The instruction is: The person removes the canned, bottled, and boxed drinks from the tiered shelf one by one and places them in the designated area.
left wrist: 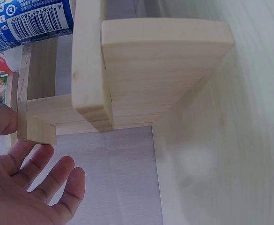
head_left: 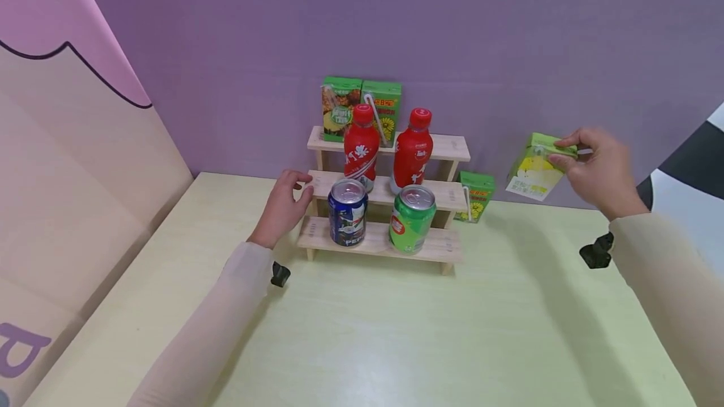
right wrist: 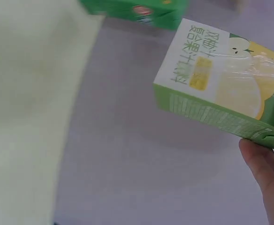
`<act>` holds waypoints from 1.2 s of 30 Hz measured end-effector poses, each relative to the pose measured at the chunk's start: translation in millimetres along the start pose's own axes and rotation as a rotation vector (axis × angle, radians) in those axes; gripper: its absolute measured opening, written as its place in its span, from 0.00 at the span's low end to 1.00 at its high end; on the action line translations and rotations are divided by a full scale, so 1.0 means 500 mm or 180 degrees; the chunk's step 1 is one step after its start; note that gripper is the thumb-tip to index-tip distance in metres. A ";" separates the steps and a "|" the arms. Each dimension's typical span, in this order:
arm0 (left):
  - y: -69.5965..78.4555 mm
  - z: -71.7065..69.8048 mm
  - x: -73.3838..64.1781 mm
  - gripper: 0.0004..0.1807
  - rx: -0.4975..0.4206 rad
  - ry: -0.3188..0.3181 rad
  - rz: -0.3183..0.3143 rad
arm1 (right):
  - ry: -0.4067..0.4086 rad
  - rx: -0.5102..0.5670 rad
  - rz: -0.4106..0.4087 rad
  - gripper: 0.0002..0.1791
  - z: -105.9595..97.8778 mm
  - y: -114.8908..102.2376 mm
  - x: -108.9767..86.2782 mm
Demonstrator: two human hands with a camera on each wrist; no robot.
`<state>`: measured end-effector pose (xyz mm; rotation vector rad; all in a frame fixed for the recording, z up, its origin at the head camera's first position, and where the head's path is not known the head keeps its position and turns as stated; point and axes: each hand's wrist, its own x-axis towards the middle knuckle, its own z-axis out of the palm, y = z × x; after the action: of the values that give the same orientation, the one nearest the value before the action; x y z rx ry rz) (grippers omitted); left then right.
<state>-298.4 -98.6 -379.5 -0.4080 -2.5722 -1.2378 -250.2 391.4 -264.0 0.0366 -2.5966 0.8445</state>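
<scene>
My right hand pinches the top end of a light green and yellow juice box, held tilted in the air right of a three-step wooden rack. White and green sides of that box show in the right wrist view. My left hand is at the rack's left side; in the left wrist view its thumb and forefinger pinch the end of the middle step, with the other fingers loosely bent. On the rack stand a blue can, a green can and two red bottles.
Two green drink boxes stand on the top step behind the bottles. Another green box is on the table, right of the rack. A purple wall rises behind, with a printed panel at left.
</scene>
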 end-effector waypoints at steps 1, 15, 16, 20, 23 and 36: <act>0.000 0.000 0.000 0.15 -0.0001 0.0003 0.0007 | -0.0033 -0.0012 0.0047 0.15 0.005 0.014 -0.002; 0.011 0.000 -0.001 0.16 -0.0031 -0.0082 -0.0049 | -0.0191 0.0034 0.0031 0.12 0.103 0.122 -0.028; 0.010 0.000 -0.001 0.16 -0.0026 -0.0088 -0.0054 | -0.0200 0.0053 0.0036 0.12 0.110 0.124 -0.028; 0.005 0.002 0.001 0.16 -0.0008 -0.0088 -0.0056 | -0.0285 0.0118 0.0057 0.13 0.135 0.127 -0.027; 0.003 0.002 0.002 0.16 -0.0012 -0.0077 -0.0055 | -0.0345 0.0138 0.0046 0.13 0.144 0.124 -0.023; 0.000 -0.003 0.000 0.15 -0.0007 -0.0022 0.0028 | -0.0719 0.0327 0.0298 0.20 0.131 0.103 -0.020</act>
<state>-298.3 -99.9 -378.7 -0.4244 -2.5721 -1.2384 -273.2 395.3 -344.6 0.0423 -2.7798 1.0625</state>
